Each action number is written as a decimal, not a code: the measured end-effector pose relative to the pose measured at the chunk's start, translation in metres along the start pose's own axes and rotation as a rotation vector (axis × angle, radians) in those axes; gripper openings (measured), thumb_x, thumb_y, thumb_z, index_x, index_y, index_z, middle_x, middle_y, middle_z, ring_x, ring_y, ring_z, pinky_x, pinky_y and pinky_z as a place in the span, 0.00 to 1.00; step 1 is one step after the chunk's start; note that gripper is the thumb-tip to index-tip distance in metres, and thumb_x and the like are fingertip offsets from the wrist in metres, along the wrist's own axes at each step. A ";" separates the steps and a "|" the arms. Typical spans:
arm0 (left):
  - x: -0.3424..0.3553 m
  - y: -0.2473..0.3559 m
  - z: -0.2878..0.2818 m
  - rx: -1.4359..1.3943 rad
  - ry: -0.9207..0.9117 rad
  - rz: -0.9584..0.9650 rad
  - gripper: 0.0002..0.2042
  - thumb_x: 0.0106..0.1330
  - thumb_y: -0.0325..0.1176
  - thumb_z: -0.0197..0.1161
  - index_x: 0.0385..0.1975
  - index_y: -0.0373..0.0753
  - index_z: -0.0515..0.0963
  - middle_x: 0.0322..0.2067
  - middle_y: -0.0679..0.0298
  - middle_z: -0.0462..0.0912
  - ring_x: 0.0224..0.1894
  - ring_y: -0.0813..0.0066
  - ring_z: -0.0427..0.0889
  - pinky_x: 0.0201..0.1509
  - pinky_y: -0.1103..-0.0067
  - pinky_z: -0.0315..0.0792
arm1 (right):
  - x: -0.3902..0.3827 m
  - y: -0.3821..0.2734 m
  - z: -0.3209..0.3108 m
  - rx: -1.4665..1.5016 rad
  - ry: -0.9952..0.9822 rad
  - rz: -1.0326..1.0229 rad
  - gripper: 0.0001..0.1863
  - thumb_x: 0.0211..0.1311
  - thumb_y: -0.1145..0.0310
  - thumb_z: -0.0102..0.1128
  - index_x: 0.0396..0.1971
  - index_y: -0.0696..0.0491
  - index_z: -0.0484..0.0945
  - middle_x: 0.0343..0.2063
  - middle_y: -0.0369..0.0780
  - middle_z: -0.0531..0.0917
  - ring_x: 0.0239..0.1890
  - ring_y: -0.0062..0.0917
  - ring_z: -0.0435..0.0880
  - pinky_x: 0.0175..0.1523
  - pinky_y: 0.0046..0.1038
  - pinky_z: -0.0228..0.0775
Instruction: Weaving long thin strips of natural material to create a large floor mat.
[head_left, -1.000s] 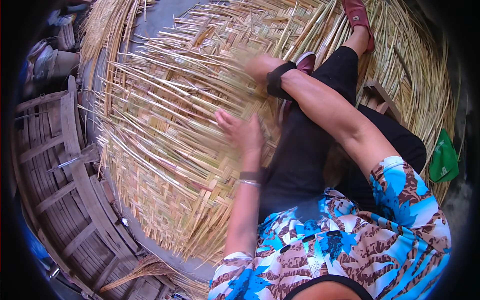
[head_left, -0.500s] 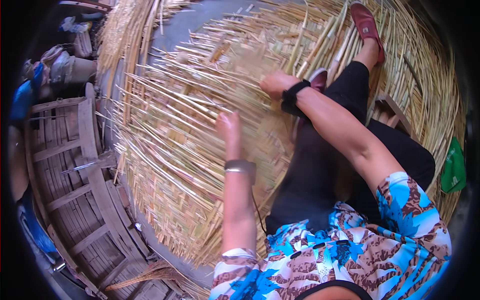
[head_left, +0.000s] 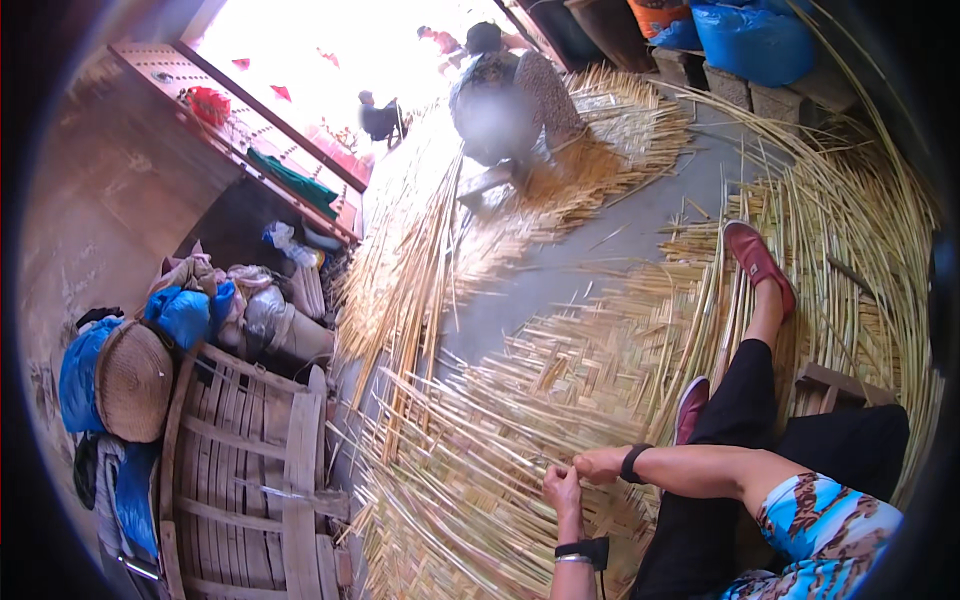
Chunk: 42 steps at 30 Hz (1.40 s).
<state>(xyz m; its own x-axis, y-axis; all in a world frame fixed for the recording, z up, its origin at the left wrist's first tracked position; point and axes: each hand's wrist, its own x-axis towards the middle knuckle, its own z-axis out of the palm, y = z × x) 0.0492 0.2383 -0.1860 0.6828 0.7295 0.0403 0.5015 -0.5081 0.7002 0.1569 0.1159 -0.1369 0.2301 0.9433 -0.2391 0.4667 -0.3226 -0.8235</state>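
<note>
A large half-woven mat of pale reed strips (head_left: 570,365) spreads over the floor in front of me, its loose strip ends fanning out to the left. Over its near part my left hand (head_left: 563,488) is closed, fingertips pinched together. Close beside it, almost touching, my right hand (head_left: 600,464) is also closed, coming in from the right. Whatever lies between the fingers is too small to make out. My outstretched leg ends in a red shoe (head_left: 758,265) resting on the reeds; a second red shoe (head_left: 691,408) shows nearer my hands.
A slatted wooden frame (head_left: 300,470) stands at the left, near a woven basket (head_left: 135,380) and blue bags (head_left: 183,318). Another person (head_left: 500,110) crouches on a second reed mat (head_left: 400,290) farther off. Behind my leg is a small wooden stool (head_left: 835,388). Blue sacks (head_left: 755,42) sit on blocks far right.
The view has swung up and left, bringing in the doorway and the other people. My hands, apart and blurred before, are now together over the mat.
</note>
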 end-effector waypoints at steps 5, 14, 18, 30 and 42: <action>0.006 -0.005 -0.004 -0.808 -0.138 -0.299 0.15 0.57 0.28 0.71 0.36 0.36 0.69 0.27 0.59 0.82 0.24 0.72 0.82 0.25 0.81 0.73 | -0.005 0.006 -0.018 0.102 -0.032 0.111 0.11 0.49 0.73 0.53 0.29 0.62 0.80 0.27 0.52 0.83 0.30 0.40 0.85 0.32 0.39 0.74; 0.008 -0.008 -0.038 -0.651 -0.382 -0.185 0.08 0.61 0.34 0.69 0.29 0.38 0.79 0.24 0.64 0.85 0.23 0.81 0.80 0.24 0.86 0.67 | 0.007 0.004 -0.008 -0.229 -0.023 0.027 0.11 0.51 0.70 0.53 0.27 0.61 0.81 0.26 0.51 0.83 0.32 0.43 0.84 0.35 0.39 0.75; 0.003 0.004 -0.060 -0.690 -0.408 -0.227 0.09 0.64 0.35 0.65 0.33 0.34 0.79 0.28 0.59 0.85 0.23 0.80 0.80 0.30 0.83 0.72 | -0.001 0.000 -0.007 -0.205 0.062 -0.014 0.10 0.49 0.70 0.53 0.25 0.60 0.80 0.23 0.49 0.82 0.30 0.41 0.84 0.31 0.38 0.75; 0.013 -0.028 -0.039 -1.395 -0.528 -0.305 0.05 0.66 0.33 0.63 0.38 0.41 0.80 0.33 0.63 0.84 0.34 0.72 0.83 0.38 0.75 0.78 | 0.001 0.019 -0.004 0.295 -0.130 0.057 0.10 0.44 0.72 0.54 0.27 0.58 0.80 0.17 0.40 0.78 0.22 0.28 0.79 0.26 0.32 0.67; 0.012 -0.030 -0.031 -1.454 -0.491 -0.363 0.06 0.64 0.35 0.65 0.36 0.43 0.78 0.34 0.65 0.82 0.38 0.71 0.81 0.44 0.69 0.78 | -0.002 0.017 -0.010 0.253 -0.236 0.005 0.07 0.51 0.68 0.56 0.22 0.57 0.77 0.14 0.35 0.72 0.18 0.23 0.71 0.23 0.29 0.61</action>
<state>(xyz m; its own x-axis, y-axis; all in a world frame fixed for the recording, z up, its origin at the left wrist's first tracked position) 0.0261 0.2764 -0.1844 0.8879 0.3494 -0.2991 -0.0514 0.7216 0.6904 0.1733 0.1080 -0.1450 0.0141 0.9434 -0.3314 0.2328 -0.3254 -0.9165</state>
